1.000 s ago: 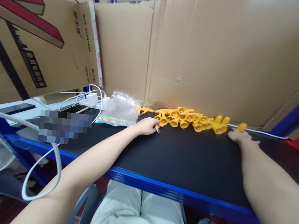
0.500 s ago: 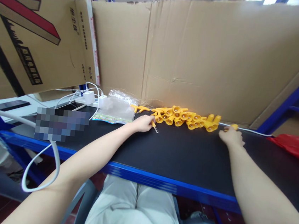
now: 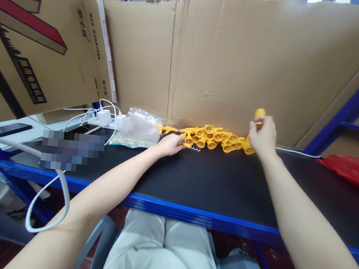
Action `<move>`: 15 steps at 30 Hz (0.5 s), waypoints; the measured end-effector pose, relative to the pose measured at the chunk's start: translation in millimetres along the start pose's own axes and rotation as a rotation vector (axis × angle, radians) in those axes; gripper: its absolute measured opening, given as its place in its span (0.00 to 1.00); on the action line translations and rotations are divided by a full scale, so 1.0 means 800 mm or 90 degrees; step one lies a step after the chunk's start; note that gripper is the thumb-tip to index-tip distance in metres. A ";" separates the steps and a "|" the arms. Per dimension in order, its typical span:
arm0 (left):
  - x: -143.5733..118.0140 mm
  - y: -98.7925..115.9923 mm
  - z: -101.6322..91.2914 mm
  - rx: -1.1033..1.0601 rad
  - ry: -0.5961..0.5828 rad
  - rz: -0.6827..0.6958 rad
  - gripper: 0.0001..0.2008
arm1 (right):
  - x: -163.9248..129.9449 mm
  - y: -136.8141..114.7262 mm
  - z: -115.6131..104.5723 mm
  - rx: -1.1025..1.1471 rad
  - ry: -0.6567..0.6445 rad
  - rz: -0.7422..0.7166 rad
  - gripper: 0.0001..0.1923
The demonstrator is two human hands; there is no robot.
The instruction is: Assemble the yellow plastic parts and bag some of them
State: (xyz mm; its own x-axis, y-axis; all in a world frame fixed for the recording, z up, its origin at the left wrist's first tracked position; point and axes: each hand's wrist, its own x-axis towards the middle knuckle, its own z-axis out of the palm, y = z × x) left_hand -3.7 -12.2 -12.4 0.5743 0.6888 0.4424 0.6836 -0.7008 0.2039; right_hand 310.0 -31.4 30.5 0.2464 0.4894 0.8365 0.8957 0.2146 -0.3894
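Note:
My left hand (image 3: pixel 172 145) is closed on a yellow-handled corkscrew (image 3: pixel 185 144), whose metal spiral points right over the black tabletop. My right hand (image 3: pixel 263 137) is raised at the right end of the pile, its fingers closed on a yellow plastic cone-shaped cap (image 3: pixel 260 113). Between my hands lies a stacked pile of yellow corkscrews (image 3: pixel 212 145); their flared open ends face me, with bits of metal visible inside. More yellow handles (image 3: pixel 167 130) stick out to the left, behind my left hand.
A clear plastic bag (image 3: pixel 139 130) lies left of the pile, near white chargers (image 3: pixel 104 118) and cables. A red bag (image 3: pixel 353 172) sits at the right. Cardboard (image 3: pixel 254 65) stands along the back; a blue rail (image 3: pixel 187 214) edges the black tabletop (image 3: pixel 206 180).
My right hand has lifted and moved left with the yellow cap, now held upright above the pile's right end. The corkscrew in my left hand has swung from pointing down-right to nearly level.

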 end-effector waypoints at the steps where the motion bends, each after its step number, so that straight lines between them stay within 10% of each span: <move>1: 0.000 0.001 -0.002 0.004 0.019 0.009 0.06 | -0.001 -0.007 0.001 0.023 -0.008 -0.028 0.09; 7: 0.002 0.001 -0.006 -0.012 0.178 0.037 0.08 | -0.013 -0.042 0.007 0.095 -0.099 -0.134 0.21; 15: 0.001 -0.011 0.002 -0.006 0.152 -0.030 0.10 | -0.031 -0.078 0.016 0.150 -0.239 -0.327 0.20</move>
State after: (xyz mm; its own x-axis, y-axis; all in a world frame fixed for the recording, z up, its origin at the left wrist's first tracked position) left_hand -8.7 -5.2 -15.5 0.4175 0.6587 0.6260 0.7023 -0.6710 0.2376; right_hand 243.3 -46.4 29.0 -0.3717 0.5275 0.7639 0.7501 0.6554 -0.0876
